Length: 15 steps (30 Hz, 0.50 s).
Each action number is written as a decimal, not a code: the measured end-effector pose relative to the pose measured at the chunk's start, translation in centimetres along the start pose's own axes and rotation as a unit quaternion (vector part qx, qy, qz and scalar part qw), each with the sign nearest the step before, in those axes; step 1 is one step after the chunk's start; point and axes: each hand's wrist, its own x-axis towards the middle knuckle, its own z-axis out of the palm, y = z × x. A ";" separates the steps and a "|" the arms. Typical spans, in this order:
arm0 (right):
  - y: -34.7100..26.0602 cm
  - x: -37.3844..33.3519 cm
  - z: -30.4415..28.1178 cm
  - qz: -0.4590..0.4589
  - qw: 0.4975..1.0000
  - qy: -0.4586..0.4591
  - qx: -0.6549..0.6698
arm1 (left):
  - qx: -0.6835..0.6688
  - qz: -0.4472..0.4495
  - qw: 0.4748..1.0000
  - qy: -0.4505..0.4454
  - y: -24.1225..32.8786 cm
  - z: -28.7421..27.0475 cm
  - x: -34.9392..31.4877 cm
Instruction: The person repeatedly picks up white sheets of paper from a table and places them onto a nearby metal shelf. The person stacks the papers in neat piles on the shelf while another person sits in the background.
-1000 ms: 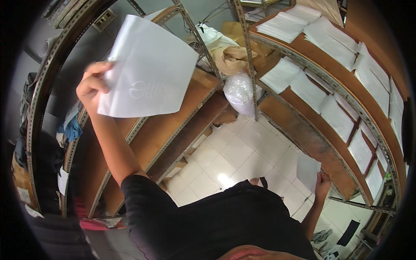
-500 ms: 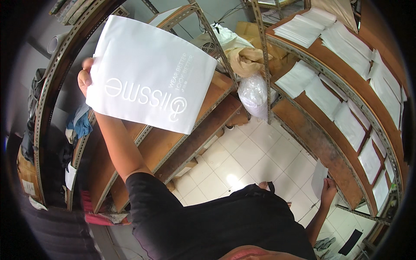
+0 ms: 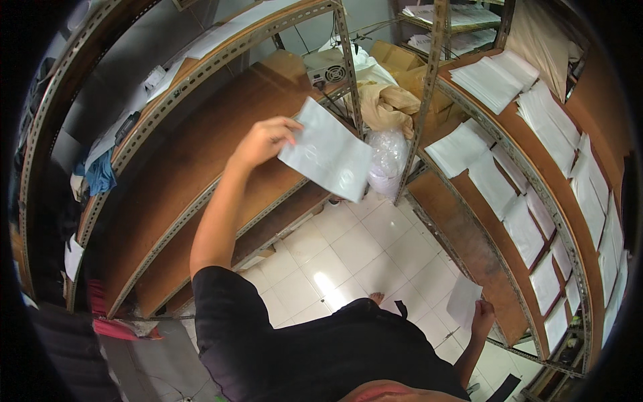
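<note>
In my left hand (image 3: 266, 139) is a flat white sheet (image 3: 328, 153) with faint print on it, pinched at its upper left edge. It hangs tilted in the air in front of the left shelves. Whether it is a single sheet or a flat bag, I cannot tell. Down at the lower right, my right hand (image 3: 483, 316) is closed on the edge of another white piece (image 3: 463, 300), held low beside the right rack.
Stacks of white sheets (image 3: 492, 82) line the right rack's wooden shelves (image 3: 462, 238). Brown shelves with metal edges (image 3: 221, 130) curve along the left. Between the racks stand a clear plastic bag (image 3: 387, 157) and cardboard boxes (image 3: 395, 57). Pale tiles (image 3: 358, 241) cover the floor.
My left hand has swung rightward and away from the camera with its sheet, which appears smaller. My right hand still holds its piece, now slightly lower and further left. The view has shifted.
</note>
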 end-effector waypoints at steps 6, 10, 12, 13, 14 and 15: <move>-3.5 0.7 -0.4 -0.058 0.998 0.013 -0.038 | 0.113 -0.146 0.965 0.187 -15.5 -3.7 -7.3; -5.6 1.0 -0.4 -0.031 0.998 -0.003 -0.062 | 0.180 -0.273 0.922 0.208 -22.7 -2.7 -15.2; -5.2 1.1 -0.7 -0.042 0.996 -0.009 -0.074 | 0.208 -0.308 0.911 0.178 -24.4 -1.6 -18.6; -5.0 1.1 -0.9 -0.042 0.996 -0.008 -0.078 | 0.222 -0.312 0.908 0.173 -24.8 -1.2 -19.9; -4.8 1.2 -1.1 -0.044 0.996 -0.009 -0.080 | 0.237 -0.316 0.903 0.169 -24.8 -1.0 -20.3; -4.8 1.1 -1.2 -0.046 0.995 -0.010 -0.082 | 0.250 -0.326 0.898 0.158 -25.0 -0.8 -20.4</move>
